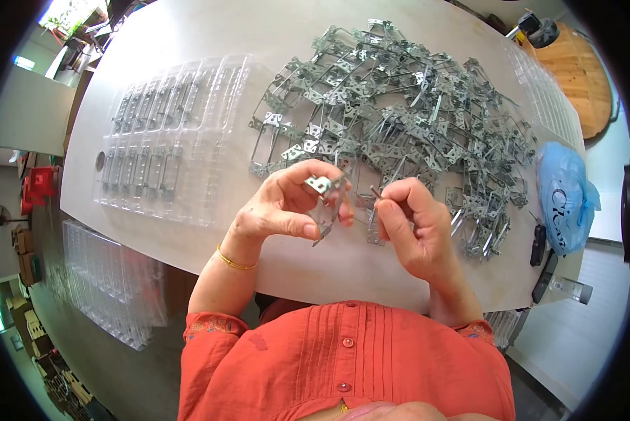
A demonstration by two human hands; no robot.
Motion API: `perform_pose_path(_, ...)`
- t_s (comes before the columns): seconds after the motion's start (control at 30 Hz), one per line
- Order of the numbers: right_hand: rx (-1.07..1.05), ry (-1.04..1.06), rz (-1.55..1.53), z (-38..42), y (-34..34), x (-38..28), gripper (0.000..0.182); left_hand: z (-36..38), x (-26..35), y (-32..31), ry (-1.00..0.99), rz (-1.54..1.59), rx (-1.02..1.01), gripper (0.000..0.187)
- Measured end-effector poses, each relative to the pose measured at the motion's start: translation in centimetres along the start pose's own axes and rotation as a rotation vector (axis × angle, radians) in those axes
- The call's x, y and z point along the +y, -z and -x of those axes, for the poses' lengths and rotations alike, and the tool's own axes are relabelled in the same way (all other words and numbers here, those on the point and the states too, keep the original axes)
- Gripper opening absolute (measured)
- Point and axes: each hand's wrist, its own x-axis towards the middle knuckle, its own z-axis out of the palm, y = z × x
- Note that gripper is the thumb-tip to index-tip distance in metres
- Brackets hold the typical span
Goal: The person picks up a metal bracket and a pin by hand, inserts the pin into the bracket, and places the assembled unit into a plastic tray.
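My left hand [287,203] is closed around a small bent metal bracket [319,185], its fingers and thumb curled about the piece. Close on the right, my right hand [416,228] pinches a short thin metal rod [376,192] between thumb and forefinger. The two hands are apart, over the near part of the table. Beyond them spreads a large heap of metal brackets [392,112] with wire-like rods. To the left lies a clear plastic tray [213,140], with rows of similar metal parts in its slots.
Stacked clear trays [115,281] stand below the table's left edge. At the right are a blue plastic bag [566,200], a black-handled tool [538,244] and a clear bottle [571,289]. More clear trays [543,95] lie at the far right of the table [315,270].
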Motion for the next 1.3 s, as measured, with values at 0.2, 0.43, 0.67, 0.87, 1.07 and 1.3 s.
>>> perform_pose_path(0.2, 0.037, -0.197, -0.311, -0.6, -1.7, 0.4, 0.011, 0.2, -0.7, 1.2, -0.172, -0.151, 0.129, 0.072)
perform_pose_path(0.43, 0.055, -0.203, -0.584, -0.7, -2.3, 2.2, 0.013, -0.4, -1.5, 0.4, -0.216, -0.187, 0.180, 0.068)
perform_pose_path(0.67, 0.229, 0.088, -0.212, -0.9, -1.0, 2.4, 0.018, -0.9, -0.3, -0.6, -0.148, -0.190, 0.101, 0.053)
perform_pose_path(0.87, 0.126, 0.359, 0.094, -1.3, 0.0, 3.1, 0.020, -0.4, -0.1, -0.4, 0.110, -0.101, 0.173, 0.037)
perform_pose_path(1.07, 0.170, 0.405, 0.133, -1.5, -0.3, 2.7, 0.019, -0.4, -0.3, -0.3, 0.109, -0.057, 0.194, 0.028)
perform_pose_path(1.3, 0.273, 0.169, 0.157, -0.9, -0.2, 1.2, 0.008, -0.4, -0.4, -0.3, 0.014, -0.090, 0.318, 0.015)
